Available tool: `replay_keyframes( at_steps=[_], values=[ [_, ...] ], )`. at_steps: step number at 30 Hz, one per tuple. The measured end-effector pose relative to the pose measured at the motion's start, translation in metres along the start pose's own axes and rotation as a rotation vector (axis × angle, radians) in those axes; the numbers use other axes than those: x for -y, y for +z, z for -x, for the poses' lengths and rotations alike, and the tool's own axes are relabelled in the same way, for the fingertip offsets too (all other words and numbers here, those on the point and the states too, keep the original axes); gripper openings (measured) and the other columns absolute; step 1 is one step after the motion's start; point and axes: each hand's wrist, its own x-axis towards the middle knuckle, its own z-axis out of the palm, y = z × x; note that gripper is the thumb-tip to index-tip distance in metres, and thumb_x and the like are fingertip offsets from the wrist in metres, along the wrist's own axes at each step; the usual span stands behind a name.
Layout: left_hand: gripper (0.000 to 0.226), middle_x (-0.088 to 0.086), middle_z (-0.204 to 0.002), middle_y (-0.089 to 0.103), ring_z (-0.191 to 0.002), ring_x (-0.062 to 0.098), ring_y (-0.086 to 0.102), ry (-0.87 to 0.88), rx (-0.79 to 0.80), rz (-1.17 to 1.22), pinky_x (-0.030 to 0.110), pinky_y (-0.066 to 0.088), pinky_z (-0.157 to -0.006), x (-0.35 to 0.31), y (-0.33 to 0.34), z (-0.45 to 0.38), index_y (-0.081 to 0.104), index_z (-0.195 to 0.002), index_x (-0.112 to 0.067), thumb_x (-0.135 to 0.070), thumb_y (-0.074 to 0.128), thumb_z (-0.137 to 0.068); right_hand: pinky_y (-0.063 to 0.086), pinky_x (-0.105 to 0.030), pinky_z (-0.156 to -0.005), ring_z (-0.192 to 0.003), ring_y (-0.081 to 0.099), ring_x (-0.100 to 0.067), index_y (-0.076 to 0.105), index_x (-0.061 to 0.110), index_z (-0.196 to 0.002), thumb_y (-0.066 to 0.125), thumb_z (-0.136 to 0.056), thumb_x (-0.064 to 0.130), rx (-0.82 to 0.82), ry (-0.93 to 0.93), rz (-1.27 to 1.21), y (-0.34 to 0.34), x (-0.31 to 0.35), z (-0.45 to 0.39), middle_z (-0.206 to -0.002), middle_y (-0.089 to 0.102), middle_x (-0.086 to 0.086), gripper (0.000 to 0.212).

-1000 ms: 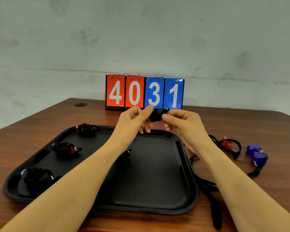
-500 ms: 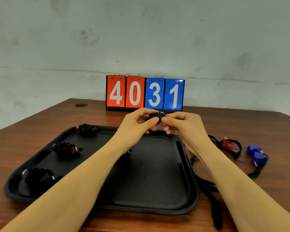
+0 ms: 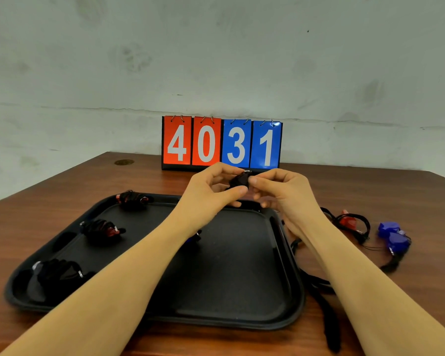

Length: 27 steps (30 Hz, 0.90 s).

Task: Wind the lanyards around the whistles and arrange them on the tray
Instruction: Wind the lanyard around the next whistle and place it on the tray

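Above the far edge of the black tray (image 3: 242,291), my left hand (image 3: 211,191) and my right hand (image 3: 285,194) both pinch a small whistle wrapped in black lanyard (image 3: 240,179). Three wound whistles lie along the tray's left side: one at the back (image 3: 132,199), one in the middle (image 3: 102,228), one at the front (image 3: 57,272). A blue whistle (image 3: 194,237) peeks out from under my left forearm on the tray. On the table to the right lie a red whistle (image 3: 347,220) and a blue whistle (image 3: 393,238), their black lanyards loose.
A flip scoreboard (image 3: 221,143) reading 4031 stands at the back of the wooden table (image 3: 396,191), against the wall. A loose black lanyard strap (image 3: 329,319) trails off the tray's right side toward the table's front edge.
Both hands have kept working the wrapped whistle in place; my left thumb and fingers have shifted round it and the bundle has turned slightly. Nothing else moved.
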Motion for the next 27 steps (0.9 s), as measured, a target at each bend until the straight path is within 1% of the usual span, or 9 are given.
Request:
replay_keyframes(
  at_steps=[3,5,7,10,14,19,21,24,27],
  values=[
    [0.029,-0.004,-0.102,0.064,-0.089,0.012,0.067,0.003,-0.020,-0.023,0.025,0.058,-0.068,0.001,0.001,0.000,0.060,-0.105,-0.015,-0.006,0.068,-0.079,0.049,-0.021,-0.053,-0.060,0.062,-0.014,0.069,0.004,-0.083,0.070,-0.079,0.009,-0.019,-0.006,0.005,0.001,-0.001,0.001,-0.066,0.068,-0.003,0.007],
    [0.027,-0.004,-0.100,0.064,-0.086,0.012,0.068,0.003,-0.036,-0.027,0.023,0.057,-0.065,0.000,0.002,0.000,0.060,-0.102,-0.016,-0.006,0.069,-0.079,0.052,-0.023,-0.058,-0.064,0.066,-0.016,0.068,0.004,-0.085,0.070,-0.079,0.007,-0.051,-0.039,0.028,0.004,-0.002,0.002,-0.068,0.070,-0.005,0.007],
    [0.026,-0.004,-0.099,0.063,-0.084,0.013,0.068,-0.001,-0.050,-0.044,0.022,0.057,-0.064,0.000,0.002,-0.001,0.060,-0.100,-0.018,-0.007,0.069,-0.078,0.057,-0.030,-0.067,-0.069,0.069,-0.019,0.067,0.005,-0.086,0.069,-0.079,0.004,-0.072,-0.077,0.028,0.007,-0.002,0.004,-0.074,0.071,-0.009,0.007],
    [0.028,-0.003,-0.100,0.063,-0.083,0.014,0.067,0.000,-0.058,-0.109,0.021,0.057,-0.062,0.001,0.002,-0.001,0.059,-0.101,-0.017,-0.009,0.071,-0.077,0.057,-0.039,-0.077,-0.077,0.071,-0.023,0.066,0.008,-0.086,0.068,-0.079,0.000,-0.083,-0.138,0.071,0.012,-0.003,0.006,-0.083,0.071,-0.013,0.010],
    [0.028,-0.008,-0.097,0.062,-0.085,0.013,0.063,0.023,-0.069,-0.230,0.022,0.057,-0.060,0.003,0.000,-0.002,0.059,-0.100,-0.020,-0.013,0.072,-0.077,0.057,-0.036,-0.081,-0.079,0.070,-0.015,0.065,0.018,-0.083,0.068,-0.080,0.003,-0.107,-0.208,0.208,0.015,-0.005,0.007,-0.084,0.070,-0.006,0.015],
    [0.029,-0.014,-0.095,0.062,-0.087,0.008,0.061,0.047,-0.093,-0.338,0.030,0.055,-0.075,0.007,0.000,-0.003,0.058,-0.099,-0.026,-0.020,0.073,-0.076,0.057,-0.037,-0.081,-0.078,0.070,-0.015,0.065,0.019,-0.082,0.068,-0.080,0.003,-0.107,-0.227,0.232,0.016,-0.005,0.008,-0.083,0.070,-0.006,0.016],
    [0.030,-0.014,-0.097,0.061,-0.088,0.007,0.060,0.051,-0.101,-0.355,0.025,0.054,-0.077,0.007,0.001,-0.003,0.058,-0.102,-0.027,-0.021,0.073,-0.077,0.057,-0.040,-0.080,-0.076,0.070,-0.018,0.066,0.016,-0.081,0.068,-0.079,0.003,-0.111,-0.218,0.197,0.014,-0.004,0.007,-0.081,0.070,-0.008,0.014],
    [0.031,-0.014,-0.100,0.061,-0.089,0.003,0.057,0.067,-0.109,-0.397,0.012,0.046,-0.074,0.007,0.003,-0.002,0.059,-0.106,-0.027,-0.022,0.072,-0.078,0.057,-0.043,-0.078,-0.076,0.070,-0.021,0.066,0.016,-0.078,0.068,-0.079,0.003,-0.113,-0.208,0.193,0.013,-0.005,0.007,-0.079,0.070,-0.010,0.013],
    [0.033,-0.014,-0.101,0.060,-0.089,0.002,0.056,0.070,-0.107,-0.435,0.008,0.043,-0.071,0.007,0.003,-0.002,0.060,-0.110,-0.026,-0.021,0.071,-0.079,0.057,-0.043,-0.078,-0.080,0.069,-0.022,0.065,0.017,-0.078,0.068,-0.081,0.006,-0.123,-0.232,0.274,0.013,-0.008,0.005,-0.081,0.069,-0.009,0.012]
  ],
)
